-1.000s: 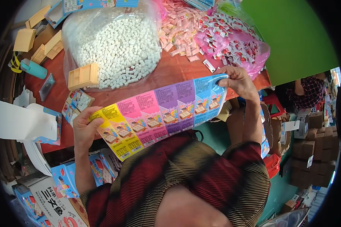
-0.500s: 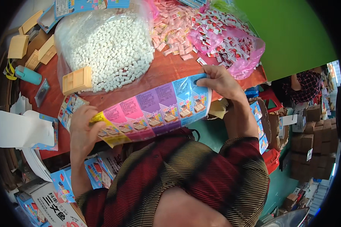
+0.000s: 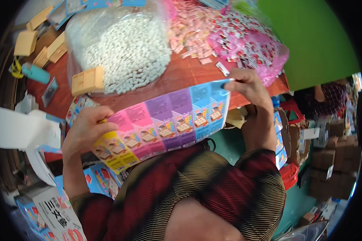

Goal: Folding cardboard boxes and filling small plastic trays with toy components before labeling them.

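Note:
A glossy printed sheet [image 3: 161,122], banded in yellow, pink, purple and blue with repeated small pictures, is stretched between my hands in front of my body. My left hand [image 3: 86,128] pinches its yellow end at the upper corner. At the blue end, my right hand [image 3: 250,89] grips the far corner between thumb and fingers. Just beyond the sheet, on the red table [image 3: 157,89], lies a clear plastic bag full of small white cubes [image 3: 128,56]. A tan compartment tray [image 3: 88,81] rests against the bag's near left side.
Pink sachets [image 3: 193,34] and red-and-white packets [image 3: 245,38] in a pink bag are heaped at the back right. More tan trays [image 3: 26,43], a teal bottle [image 3: 36,73] and white card [image 3: 18,130] are at the left. A green panel [image 3: 309,44] stands right; cartons [image 3: 332,168] are stacked beyond.
The sheet's yellow end has come lower and spread out more, and my left hand has shifted slightly left. The whole view has swung a little, so the table things sit further right.

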Available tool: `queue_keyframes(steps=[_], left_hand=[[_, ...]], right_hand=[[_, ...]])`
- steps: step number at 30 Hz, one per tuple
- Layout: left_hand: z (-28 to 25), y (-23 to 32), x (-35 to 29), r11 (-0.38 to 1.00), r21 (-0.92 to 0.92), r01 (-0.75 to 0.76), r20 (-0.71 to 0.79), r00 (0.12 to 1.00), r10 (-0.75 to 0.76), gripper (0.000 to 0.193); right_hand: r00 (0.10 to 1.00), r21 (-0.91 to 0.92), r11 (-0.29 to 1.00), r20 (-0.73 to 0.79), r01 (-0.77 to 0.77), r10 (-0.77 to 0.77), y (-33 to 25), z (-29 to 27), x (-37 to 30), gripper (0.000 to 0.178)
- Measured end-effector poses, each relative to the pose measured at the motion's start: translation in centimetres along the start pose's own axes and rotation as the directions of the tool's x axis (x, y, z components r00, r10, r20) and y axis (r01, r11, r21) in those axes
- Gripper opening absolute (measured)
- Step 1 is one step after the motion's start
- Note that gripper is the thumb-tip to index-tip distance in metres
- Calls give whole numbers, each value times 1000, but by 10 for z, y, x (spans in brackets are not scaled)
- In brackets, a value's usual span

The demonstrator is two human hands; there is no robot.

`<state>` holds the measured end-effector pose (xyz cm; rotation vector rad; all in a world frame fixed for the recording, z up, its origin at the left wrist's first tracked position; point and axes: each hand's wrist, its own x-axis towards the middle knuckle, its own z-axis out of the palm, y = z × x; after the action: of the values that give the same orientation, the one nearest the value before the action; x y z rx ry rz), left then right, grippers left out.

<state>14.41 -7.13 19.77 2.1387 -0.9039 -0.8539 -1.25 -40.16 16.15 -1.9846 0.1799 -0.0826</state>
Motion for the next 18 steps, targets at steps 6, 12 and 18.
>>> queue_keyframes(steps=[6,12,18], left_hand=[[12,-71,47,883,461,-86,4,995,95,26],[16,-129,53,929,371,4,22,1000,-13,26],[34,-144,45,980,-103,168,-139,974,-181,22]], right_hand=[[993,13,999,108,-49,48,62,-2,24,9],[966,-109,971,126,-213,226,82,18,32,19],[994,-560,825,-107,-79,23,104,33,37,10]])
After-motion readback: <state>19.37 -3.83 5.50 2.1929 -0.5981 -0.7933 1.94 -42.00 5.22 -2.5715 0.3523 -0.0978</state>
